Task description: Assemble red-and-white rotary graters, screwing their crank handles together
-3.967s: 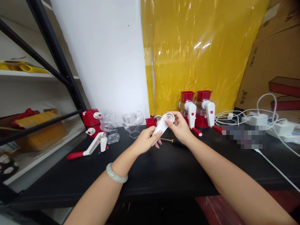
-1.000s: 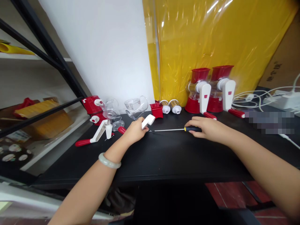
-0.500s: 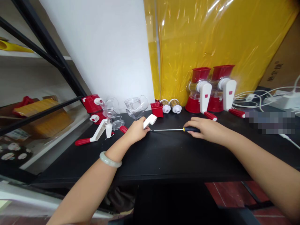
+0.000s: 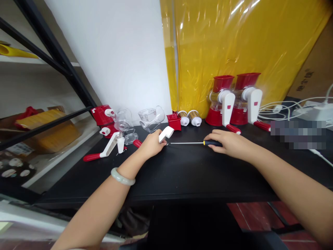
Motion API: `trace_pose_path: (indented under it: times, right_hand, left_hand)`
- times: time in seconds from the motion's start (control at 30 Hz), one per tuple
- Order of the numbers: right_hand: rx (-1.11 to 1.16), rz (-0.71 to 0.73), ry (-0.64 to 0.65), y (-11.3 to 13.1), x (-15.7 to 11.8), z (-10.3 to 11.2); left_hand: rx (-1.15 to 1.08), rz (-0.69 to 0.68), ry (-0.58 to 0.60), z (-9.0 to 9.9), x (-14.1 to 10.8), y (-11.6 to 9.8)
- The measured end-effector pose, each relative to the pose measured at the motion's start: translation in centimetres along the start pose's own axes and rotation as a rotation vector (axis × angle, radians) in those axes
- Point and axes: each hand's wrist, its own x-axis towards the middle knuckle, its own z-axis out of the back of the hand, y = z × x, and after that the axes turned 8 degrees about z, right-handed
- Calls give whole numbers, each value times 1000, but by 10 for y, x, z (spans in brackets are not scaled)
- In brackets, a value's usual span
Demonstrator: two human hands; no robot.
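Note:
My left hand (image 4: pixel 153 145) is closed around a white crank handle (image 4: pixel 166 133) whose red grip (image 4: pixel 137 143) sticks out behind the fingers. In my right hand (image 4: pixel 226 144) is a screwdriver (image 4: pixel 187 143) with a dark blue and yellow handle, held level just above the black table. Its shaft points left, and the tip is at my left fingertips, by a small metal piece too tiny to name. Beyond the hands stand a red hopper part (image 4: pixel 173 121) and two grater drums (image 4: pixel 189 118) with white ends.
Two assembled red rotary graters (image 4: pixel 223 100) stand at the back right. To the left are a red grater base (image 4: pixel 104 119), clear plastic parts (image 4: pixel 151 118) and another crank handle (image 4: pixel 109 146). White cables (image 4: pixel 275 109) lie at the right. A black shelf frame (image 4: pixel 59 59) borders the left side.
Almost nothing differs. Both hands keep their hold and place, and the screwdriver tip stays at my left fingertips.

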Motion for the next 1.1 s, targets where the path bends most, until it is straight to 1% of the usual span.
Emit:
trace_pose_path:
  times: [0.2,0.4,0.67,0.87,1.0,1.07,1.1]
  right_hand:
    - [22,10,-25,1,1,2]
    - [49,18,-42,2,1,4]
    - [72,28,-78,-2,0,2]
    - [67,7,-65,-8,-2,2]
    - [75,-15,-104,-16,-3,5]
    - [117,-55,-127,-18,-2,4]
    - [175,-98,-131,-17,0,3]
  left_hand:
    - [-64,13,26,-1,2,3]
    - [-13,-13,-31,-2,3,2]
    - [24,-47,-68,-1,-1,-4]
    - [16,-35,-78,0,-2,-5]
    - [-26,-22,-86,-1,-1,-1]
    - [-81,-32,-85,-1,-2,-1]
    - [-114,-38,-85,-1,-3,-2]
